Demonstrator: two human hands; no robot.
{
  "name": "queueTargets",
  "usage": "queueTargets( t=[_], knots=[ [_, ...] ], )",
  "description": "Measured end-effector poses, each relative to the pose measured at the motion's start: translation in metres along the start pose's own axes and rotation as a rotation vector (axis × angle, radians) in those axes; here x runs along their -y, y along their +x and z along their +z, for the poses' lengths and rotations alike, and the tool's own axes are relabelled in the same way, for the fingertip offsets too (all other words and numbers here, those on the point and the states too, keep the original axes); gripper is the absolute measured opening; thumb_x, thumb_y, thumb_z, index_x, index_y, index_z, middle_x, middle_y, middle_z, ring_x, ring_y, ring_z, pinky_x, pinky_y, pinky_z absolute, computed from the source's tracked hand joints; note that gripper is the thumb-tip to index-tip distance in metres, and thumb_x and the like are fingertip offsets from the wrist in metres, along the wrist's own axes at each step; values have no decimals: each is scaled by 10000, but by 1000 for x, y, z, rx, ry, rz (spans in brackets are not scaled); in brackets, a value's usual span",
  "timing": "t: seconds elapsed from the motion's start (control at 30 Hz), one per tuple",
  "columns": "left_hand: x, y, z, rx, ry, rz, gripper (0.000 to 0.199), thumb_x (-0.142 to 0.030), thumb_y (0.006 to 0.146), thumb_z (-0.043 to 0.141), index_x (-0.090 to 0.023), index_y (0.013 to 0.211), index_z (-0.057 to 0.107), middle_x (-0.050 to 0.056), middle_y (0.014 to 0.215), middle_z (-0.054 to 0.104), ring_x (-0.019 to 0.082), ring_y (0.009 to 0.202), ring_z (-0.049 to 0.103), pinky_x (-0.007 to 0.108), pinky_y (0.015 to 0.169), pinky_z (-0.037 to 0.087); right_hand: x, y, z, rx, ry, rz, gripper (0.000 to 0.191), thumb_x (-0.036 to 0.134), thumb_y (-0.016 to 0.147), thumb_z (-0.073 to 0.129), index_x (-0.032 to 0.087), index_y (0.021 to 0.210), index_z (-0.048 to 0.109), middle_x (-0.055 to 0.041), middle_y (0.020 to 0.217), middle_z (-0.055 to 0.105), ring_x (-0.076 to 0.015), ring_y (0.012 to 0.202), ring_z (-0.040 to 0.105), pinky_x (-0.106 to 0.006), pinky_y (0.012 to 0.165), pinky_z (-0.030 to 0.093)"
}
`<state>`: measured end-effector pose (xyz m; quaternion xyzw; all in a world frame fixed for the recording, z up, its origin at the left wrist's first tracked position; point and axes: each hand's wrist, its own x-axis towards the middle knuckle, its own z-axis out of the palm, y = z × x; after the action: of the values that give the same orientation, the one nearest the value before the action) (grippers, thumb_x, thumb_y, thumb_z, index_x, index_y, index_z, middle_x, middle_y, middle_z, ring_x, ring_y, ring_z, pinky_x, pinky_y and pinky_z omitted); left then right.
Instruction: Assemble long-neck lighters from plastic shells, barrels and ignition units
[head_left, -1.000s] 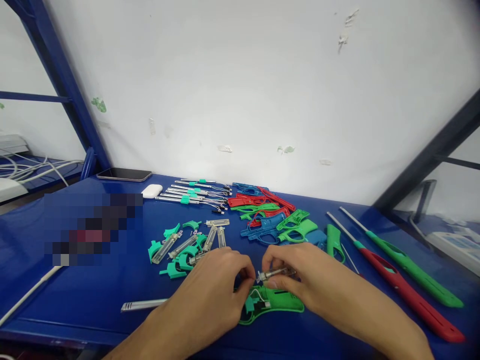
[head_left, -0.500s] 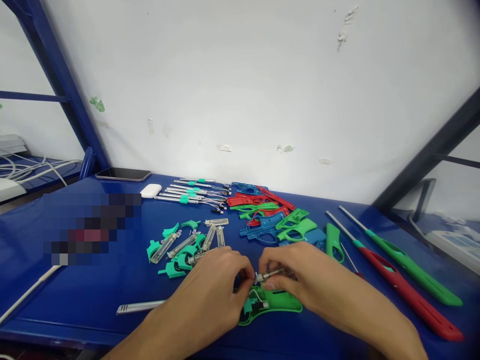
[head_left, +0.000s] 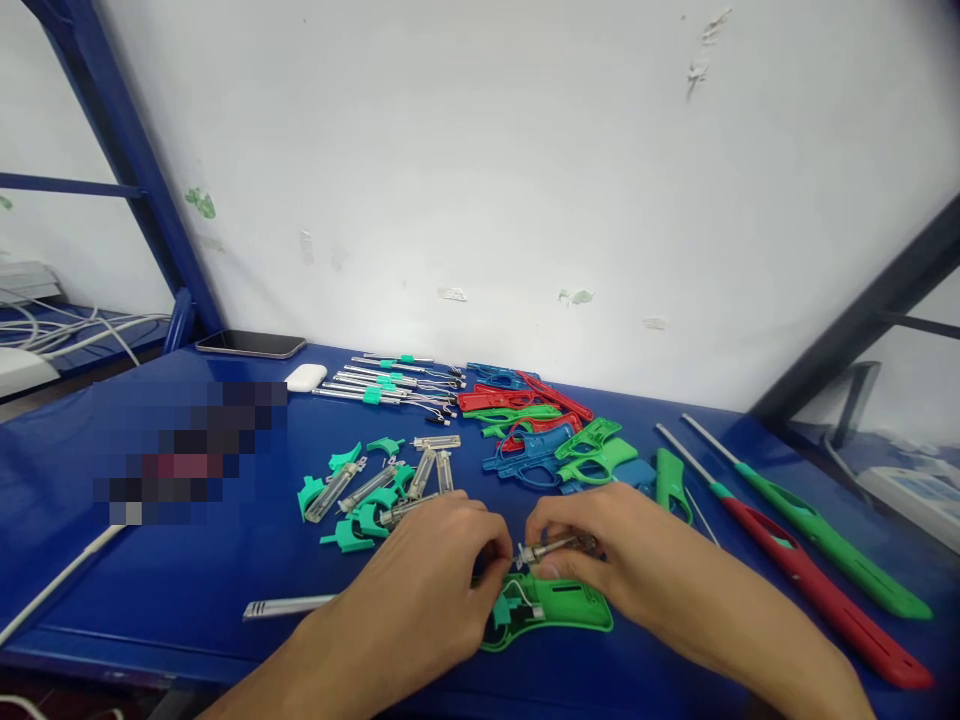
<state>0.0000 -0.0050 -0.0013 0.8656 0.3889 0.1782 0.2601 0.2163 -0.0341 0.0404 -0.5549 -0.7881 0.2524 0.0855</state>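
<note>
My right hand (head_left: 607,535) grips a clear lighter fuel tank (head_left: 553,547) between thumb and fingers, its valve end pointing left. Close to that valve, my left hand (head_left: 439,570) is closed in a pinch; whatever sits between its fingertips is too small to make out. Just below both hands lies a green lighter shell half (head_left: 577,605), its hollow side up. Inside it are a teal trigger (head_left: 501,610), a white wire and a black piece. A metal lighter tube (head_left: 289,606) sticks out to the left, partly hidden behind my left forearm.
Several clear tanks (head_left: 334,490) and teal triggers (head_left: 346,537) lie left of centre. Behind are metal tubes with wires (head_left: 360,397) and coloured shell halves (head_left: 536,440). Finished-looking red (head_left: 817,590) and green lighters (head_left: 832,545) lie right. A phone (head_left: 251,344) and white case (head_left: 307,377) are back left.
The view has shifted slightly. My right hand still holds the fuel tank, now with more of it showing, and my left pinch stays beside its valve end.
</note>
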Motion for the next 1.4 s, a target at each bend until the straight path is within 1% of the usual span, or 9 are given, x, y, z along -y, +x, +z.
queueTargets(
  t=[0.37,0.6,0.73,0.9,0.97,1.1,1.23,1.3,1.4],
  knots=[
    [2,-1,1,-9,23,29,224,-149,959,570,-218,851,754,21,814,691,198,803,596,335,703,377,0,5,3,14,21,-23,136,150,943,714,258,863,729,80,735,682,-105,660,536,-239,615,339],
    [2,1,1,9,37,29,237,-159,974,571,-218,834,753,18,804,685,196,806,600,331,699,376,1,1,0,19,48,-46,141,142,916,725,249,827,702,102,663,581,-91,602,423,-229,573,319],
    [2,0,0,32,44,26,232,-168,994,576,-239,890,771,14,847,708,209,856,626,333,739,406,1,-1,0,28,46,-14,117,182,948,704,266,881,749,82,719,664,-109,626,497,-243,596,358],
    [-2,-10,-3,41,79,21,180,-254,1053,575,-232,1052,754,44,1040,720,267,1024,644,423,935,450,-5,-3,4,-8,29,-1,119,229,974,698,285,957,801,32,898,779,-173,826,677,-265,741,446],
    [-4,-14,-3,63,110,25,153,-317,1041,646,-241,1128,746,51,1113,713,287,1077,644,455,979,462,-9,-3,4,-14,19,-9,101,291,992,710,294,989,810,18,968,785,-198,921,694,-279,810,460],
    [-11,-15,-2,149,196,57,266,-349,981,760,-206,1204,737,93,1204,704,331,1185,634,507,1074,463,-11,-4,3,11,20,-23,127,335,1025,693,313,1014,817,16,1029,761,-202,1002,683,-281,856,459],
    [-14,-15,2,231,190,28,255,-310,986,747,-185,1208,734,112,1227,692,333,1211,627,463,1028,516,-10,-7,4,-5,31,-50,102,310,1030,699,303,1015,800,30,1008,765,-188,978,689,-270,857,458],
    [-10,-19,8,205,169,31,212,-269,1006,704,-196,1202,735,102,1230,686,314,1189,631,452,1026,521,-12,-12,8,-41,58,-60,73,287,1030,705,299,1034,776,45,1005,768,-173,955,699,-258,857,461],
    [6,-28,26,70,127,96,206,-219,998,657,-237,1189,732,68,1196,684,290,1114,637,467,1023,522,-18,-20,21,-94,94,-70,157,326,1081,627,286,1023,768,32,1010,758,-163,937,705,-253,865,476]
  ],
)
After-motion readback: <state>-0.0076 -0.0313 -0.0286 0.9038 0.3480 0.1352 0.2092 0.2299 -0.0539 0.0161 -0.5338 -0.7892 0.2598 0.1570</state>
